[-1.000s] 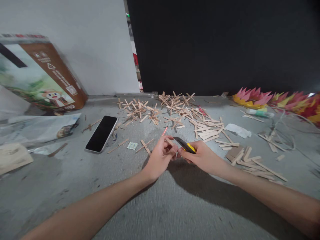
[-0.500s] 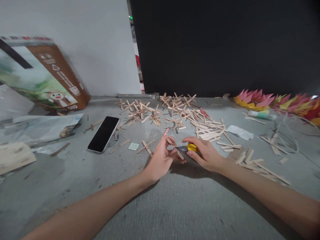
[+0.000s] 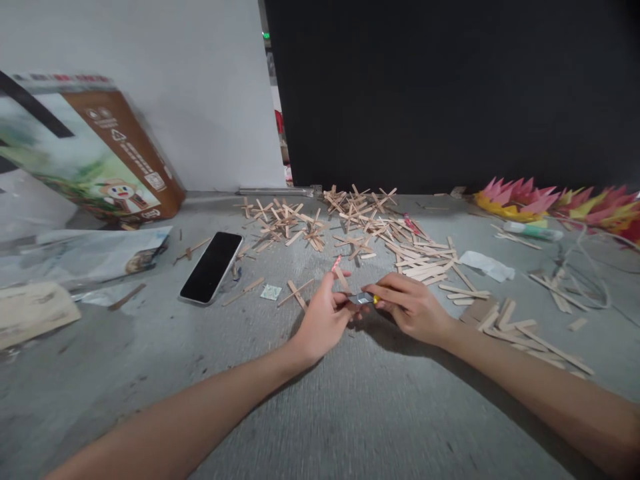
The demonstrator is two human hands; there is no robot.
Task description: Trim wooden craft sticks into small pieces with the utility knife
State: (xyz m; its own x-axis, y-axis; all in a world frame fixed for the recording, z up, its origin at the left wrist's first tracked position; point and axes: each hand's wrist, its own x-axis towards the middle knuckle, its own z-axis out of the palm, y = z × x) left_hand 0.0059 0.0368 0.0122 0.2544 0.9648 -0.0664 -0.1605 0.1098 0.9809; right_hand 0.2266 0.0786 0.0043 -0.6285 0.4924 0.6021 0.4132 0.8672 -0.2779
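Near the middle of the table, my left hand (image 3: 324,320) pinches a flat wooden craft stick (image 3: 342,280), whose upper part shows above the fingers. My right hand (image 3: 413,310) is closed round a yellow box cutter (image 3: 377,300). Its grey blade (image 3: 361,299) meets the stick at my left fingertips; most of the handle is hidden by my fingers. A narrow red-and-white piece (image 3: 337,263) pokes up just beyond my left hand. Beside that hand, two crossed sticks (image 3: 296,293) lie on the table.
Many crossed sticks (image 3: 310,227) and loose sticks (image 3: 430,261) cover the table's back. A black phone (image 3: 212,268) and a small printed packet (image 3: 271,292) lie to the left. On the right are a glue tube (image 3: 532,231), a cable (image 3: 595,267) and pink-and-yellow paper flowers (image 3: 517,200).
My right hand has rolled over the box cutter, covering more of its yellow handle. The stick now stands differently in my left hand, its lower end out of sight. The view has shifted slightly.
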